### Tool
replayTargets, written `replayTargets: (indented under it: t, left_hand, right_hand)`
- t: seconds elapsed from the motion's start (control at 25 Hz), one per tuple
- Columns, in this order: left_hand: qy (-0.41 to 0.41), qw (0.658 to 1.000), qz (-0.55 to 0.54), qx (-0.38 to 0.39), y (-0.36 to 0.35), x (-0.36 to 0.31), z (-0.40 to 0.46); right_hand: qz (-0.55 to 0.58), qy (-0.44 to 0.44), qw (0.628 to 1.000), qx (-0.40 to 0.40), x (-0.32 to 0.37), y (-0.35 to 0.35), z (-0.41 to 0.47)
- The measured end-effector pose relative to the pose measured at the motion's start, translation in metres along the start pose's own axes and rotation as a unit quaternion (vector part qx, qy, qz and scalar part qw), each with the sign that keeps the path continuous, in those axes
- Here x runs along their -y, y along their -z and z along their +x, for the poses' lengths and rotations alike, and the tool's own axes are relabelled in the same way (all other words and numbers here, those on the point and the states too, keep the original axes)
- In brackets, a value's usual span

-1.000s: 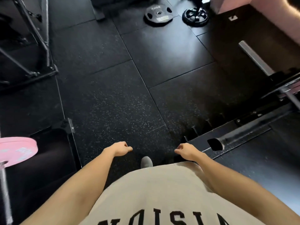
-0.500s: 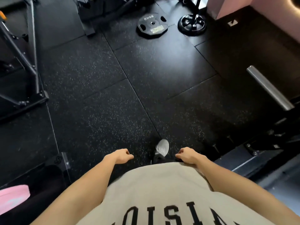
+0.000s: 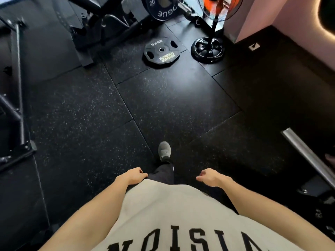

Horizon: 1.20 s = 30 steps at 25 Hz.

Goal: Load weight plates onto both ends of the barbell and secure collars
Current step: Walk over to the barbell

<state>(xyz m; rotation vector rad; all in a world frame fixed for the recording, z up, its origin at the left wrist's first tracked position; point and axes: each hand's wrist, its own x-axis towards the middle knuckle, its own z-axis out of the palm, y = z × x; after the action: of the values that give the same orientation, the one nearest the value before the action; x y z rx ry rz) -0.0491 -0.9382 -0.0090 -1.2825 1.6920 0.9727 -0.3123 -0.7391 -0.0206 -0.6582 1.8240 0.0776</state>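
- Two hands hung empty at waist level: the left hand [image 3: 133, 175] and the right hand [image 3: 208, 176] each had loosely curled fingers that held nothing, with a beige shirt [image 3: 172, 214] between the forearms.
- Just beyond them a grey shoe [image 3: 164, 151] was planted on the black rubber floor [image 3: 90, 124], toe pointing ahead.
- To the right, the bare steel sleeve of the barbell [image 3: 308, 154] ran to the frame edge with no plate on the visible part; its far end and any collar were cut off.
- Well ahead, a black weight plate [image 3: 161, 52] lay flat on the floor, just beside the round base of a fan [image 3: 207, 49].
- Farthest off, a dark plate marked 20 [image 3: 161, 7] sat on another bar at the top edge.
- The step in hand looked like the walk to fetch the flat plate. It would go best by squatting close, hooking the fingers through its grip slots from both sides, tipping it onto its edge, then carrying it against the body.
- Hidden or unclear: no collars could be found anywhere, the plate's lettering was too small to read surely, and the rack at left was blurred.
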Motion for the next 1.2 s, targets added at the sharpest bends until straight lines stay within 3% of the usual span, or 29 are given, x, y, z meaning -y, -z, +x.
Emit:
replayTargets:
  t: [0.12, 0.36, 0.64, 0.84, 1.0, 1.2]
  left_hand:
    - [-0.007, 1.0, 0.012, -0.004, 0.094, -0.039, 0.047]
    - [-0.034, 0.999, 0.026, -0.032, 0.272, -0.141, 0.105]
    - [-0.04, 0.998, 0.055, -0.01, 0.403, -0.294, 0.189]
    - [-0.055, 0.996, 0.054, -0.035, 0.486, -0.444, 0.224]
    - [-0.102, 0.987, 0.12, -0.036, 0.536, -0.555, 0.257]
    - [-0.185, 0.934, 0.305, -0.011, 0.572, -0.719, 0.291]
  right_hand:
    - [-0.004, -0.021, 1.0, 0.0, 0.036, 0.086, 0.043]
    - [0.098, 0.018, 0.987, -0.124, 0.108, 0.255, 0.099]
    - [0.076, 0.024, 0.994, -0.072, 0.125, 0.426, 0.195]
    - [0.108, 0.008, 0.988, -0.107, 0.107, 0.583, 0.23]
    - [0.222, -0.036, 0.962, -0.152, 0.078, 0.659, 0.241]
    - [0.419, -0.123, 0.878, -0.198, 0.033, 0.691, 0.244]
